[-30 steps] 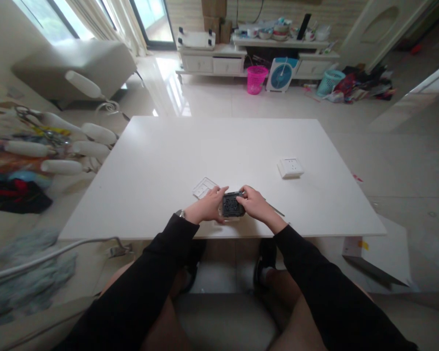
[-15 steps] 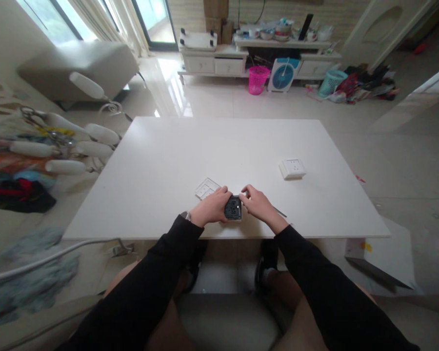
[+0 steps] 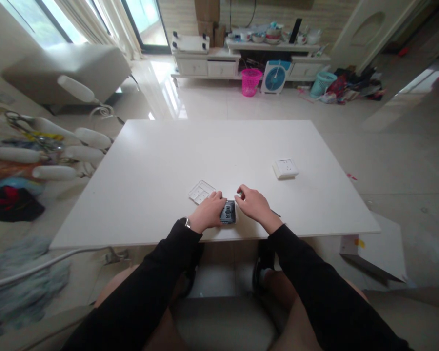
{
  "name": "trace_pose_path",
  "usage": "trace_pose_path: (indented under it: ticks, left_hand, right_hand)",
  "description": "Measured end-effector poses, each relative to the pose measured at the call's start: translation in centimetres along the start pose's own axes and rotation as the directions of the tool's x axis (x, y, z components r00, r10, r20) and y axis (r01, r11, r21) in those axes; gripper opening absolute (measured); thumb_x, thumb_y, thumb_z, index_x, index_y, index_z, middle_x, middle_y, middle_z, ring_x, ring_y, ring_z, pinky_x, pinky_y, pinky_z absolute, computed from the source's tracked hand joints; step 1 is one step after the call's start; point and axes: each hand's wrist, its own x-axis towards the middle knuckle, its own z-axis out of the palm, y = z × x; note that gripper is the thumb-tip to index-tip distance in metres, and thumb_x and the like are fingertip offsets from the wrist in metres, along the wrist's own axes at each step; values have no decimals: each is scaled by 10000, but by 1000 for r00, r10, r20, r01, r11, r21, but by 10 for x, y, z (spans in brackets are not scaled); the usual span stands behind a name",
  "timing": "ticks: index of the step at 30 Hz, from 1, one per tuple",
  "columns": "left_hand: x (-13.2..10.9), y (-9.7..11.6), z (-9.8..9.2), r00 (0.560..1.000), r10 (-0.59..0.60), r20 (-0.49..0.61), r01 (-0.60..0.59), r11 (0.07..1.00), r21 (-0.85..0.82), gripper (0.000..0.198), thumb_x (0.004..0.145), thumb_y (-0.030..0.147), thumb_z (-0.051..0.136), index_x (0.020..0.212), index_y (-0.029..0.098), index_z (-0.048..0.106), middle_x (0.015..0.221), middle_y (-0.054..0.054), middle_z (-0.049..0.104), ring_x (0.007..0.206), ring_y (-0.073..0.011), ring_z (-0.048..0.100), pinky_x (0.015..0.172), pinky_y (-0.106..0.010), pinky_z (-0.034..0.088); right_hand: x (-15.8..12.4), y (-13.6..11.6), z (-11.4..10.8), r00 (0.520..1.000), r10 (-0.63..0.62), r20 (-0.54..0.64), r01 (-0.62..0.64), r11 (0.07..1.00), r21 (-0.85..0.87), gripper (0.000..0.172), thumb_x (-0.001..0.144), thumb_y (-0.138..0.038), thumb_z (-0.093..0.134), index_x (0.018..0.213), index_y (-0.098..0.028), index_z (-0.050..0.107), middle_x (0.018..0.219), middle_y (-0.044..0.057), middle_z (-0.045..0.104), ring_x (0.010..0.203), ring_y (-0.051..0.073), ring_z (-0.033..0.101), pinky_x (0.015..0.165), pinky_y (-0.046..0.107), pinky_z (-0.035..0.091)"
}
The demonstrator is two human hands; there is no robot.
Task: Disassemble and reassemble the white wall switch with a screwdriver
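Note:
My left hand is wrapped round a black-backed wall socket, gripping its left side just above the table's near edge. The socket's dark, recessed back faces up. To its right, my right hand is a little apart from it, thumb and fingers curled together in a pinch; whatever may be between them is too small to make out. A white socket cover frame lies behind my left hand, partly covered by it. From beneath my right wrist pokes a thin dark rod; its other end is hidden.
A white boxed wall socket sits on the white table, to the right. Beyond the table are a pink basket, a blue fan and a low cabinet. A lamp with white shades stands at the left.
My right hand has drawn slightly away from the socket's right edge. The socket in my left hand now lies flatter and lower. The whole view has shifted a little.

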Motion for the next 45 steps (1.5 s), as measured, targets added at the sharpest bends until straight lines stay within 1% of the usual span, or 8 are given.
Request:
trace_pose_path:
  ticks: [5,8,11,17,25,35,41,45]
  left_hand:
    - [-1,1,2,1000,-17,-17,16,1000,-5,347,770,250,753,1072,145,617,1197,-149,552,1082,-291,561,913,-394,533]
    - [-2,3,4,999,-29,-35,28,1000,-14,358,806,301,752,1096,143,614,1203,-158,543,1104,-297,558,938,-404,532]
    - [-2,5,7,998,-37,-53,37,999,-5,379,830,344,747,1115,137,604,1173,-164,554,1105,-311,554,935,-422,537]
    - [-2,7,9,996,-44,-78,45,999,15,396,852,317,736,1147,124,556,1190,-175,555,1120,-315,553,953,-435,530]
    - [-1,3,7,998,-51,-24,50,999,-10,549,701,270,897,1097,144,539,1206,-154,571,1159,-303,544,993,-405,505]
    - [-3,-6,5,996,-84,31,86,994,-62,622,639,242,925,1098,172,511,1211,-128,544,1137,-291,567,959,-385,493]
    - [-3,1,6,995,-92,42,93,995,-44,423,768,180,768,1104,135,515,1201,-166,539,1131,-302,576,985,-395,491]
    - [-4,1,8,996,-78,38,79,996,-29,404,757,139,724,1096,127,505,1222,-185,529,1122,-304,567,971,-391,502]
  right_hand:
    - [3,9,3,987,-155,50,155,988,5,210,919,-277,638,1109,-191,662,1062,79,716,954,229,662,812,325,467]
    - [1,11,7,930,-347,119,348,938,17,422,791,-262,816,1161,-152,644,1185,119,656,1105,252,621,946,344,492]
    - [-4,9,15,889,-417,186,429,903,-27,565,706,-299,903,1168,-129,626,1194,139,623,1121,284,599,978,388,510]
    - [-7,5,28,890,-419,179,447,879,-166,513,764,-231,850,1196,-127,595,1207,144,600,1109,290,594,922,387,536]
    - [-6,6,24,899,-388,202,420,894,-156,598,727,-257,901,1235,-170,597,1224,108,605,1121,269,612,917,359,528]
    - [-11,5,18,909,-357,214,381,921,-82,534,778,-298,860,1245,-200,622,1245,91,587,1056,227,656,889,312,520]
    - [-5,8,15,908,-363,210,381,923,-51,601,764,-333,879,1289,-198,621,1270,95,609,1107,237,644,946,333,508]
    - [8,31,-5,968,-235,83,246,955,-164,361,935,-331,698,1253,-172,638,1223,120,656,1142,264,625,971,373,492]
